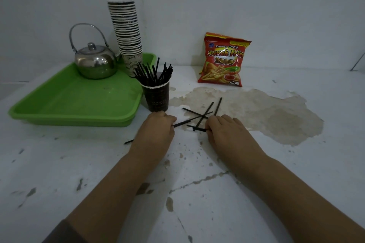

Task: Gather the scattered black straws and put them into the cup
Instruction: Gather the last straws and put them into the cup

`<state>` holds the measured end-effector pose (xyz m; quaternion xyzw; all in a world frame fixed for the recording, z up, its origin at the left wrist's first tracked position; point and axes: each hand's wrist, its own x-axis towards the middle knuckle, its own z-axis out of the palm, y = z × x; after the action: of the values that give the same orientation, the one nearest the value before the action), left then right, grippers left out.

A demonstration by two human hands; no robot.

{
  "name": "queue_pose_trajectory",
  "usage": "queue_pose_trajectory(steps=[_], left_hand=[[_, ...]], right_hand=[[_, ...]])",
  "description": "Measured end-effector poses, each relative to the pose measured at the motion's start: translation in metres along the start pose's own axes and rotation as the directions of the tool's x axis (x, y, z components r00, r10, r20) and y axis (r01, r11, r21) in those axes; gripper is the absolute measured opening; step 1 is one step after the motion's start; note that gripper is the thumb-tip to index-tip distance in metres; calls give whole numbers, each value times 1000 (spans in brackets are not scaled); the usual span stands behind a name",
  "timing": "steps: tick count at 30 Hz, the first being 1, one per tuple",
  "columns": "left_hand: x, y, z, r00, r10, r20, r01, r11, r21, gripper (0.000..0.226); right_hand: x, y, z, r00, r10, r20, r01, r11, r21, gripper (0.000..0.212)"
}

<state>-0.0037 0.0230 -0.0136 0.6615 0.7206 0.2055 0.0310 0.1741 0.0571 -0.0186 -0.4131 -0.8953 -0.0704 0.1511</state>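
Nearing finish: cup (pixel 156 96) beside green tray (pixel 75 102) holding most straws. About 5 loose straws (pixel 203 116) lying crossed between hands. Left hand (pixel 156 130) pinching 1 straw; right hand (pixel 223 130) closing on another's end.

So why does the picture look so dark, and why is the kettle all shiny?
In the head view the room light is dim and grayish, so the black straws and dark cup lose detail; the metal kettle mirrors bright patches; the wide lens bends the edges, and the cup stack leans.
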Motion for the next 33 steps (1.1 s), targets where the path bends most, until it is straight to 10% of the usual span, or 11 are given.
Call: queue_pose_trajectory(steps=[17, 24, 33], left_hand=[[-3, 1, -10, 994, 107, 17, -104, 988, -112, 38], [1, 1, -16, 986, 92, 138, -56, 967, -249, 51], [2, 1, -28, 985, 48, 165, 5, 952, -306, 70]], right_hand=[[1, -1, -15, 996, 92, 0, -88, 951, 297, 15], [1, 3, -13, 989, 144, 9, -138, 926, 350, 63], [6, 6, -8, 914, 285, -289, -130, 880, 457, 18]])
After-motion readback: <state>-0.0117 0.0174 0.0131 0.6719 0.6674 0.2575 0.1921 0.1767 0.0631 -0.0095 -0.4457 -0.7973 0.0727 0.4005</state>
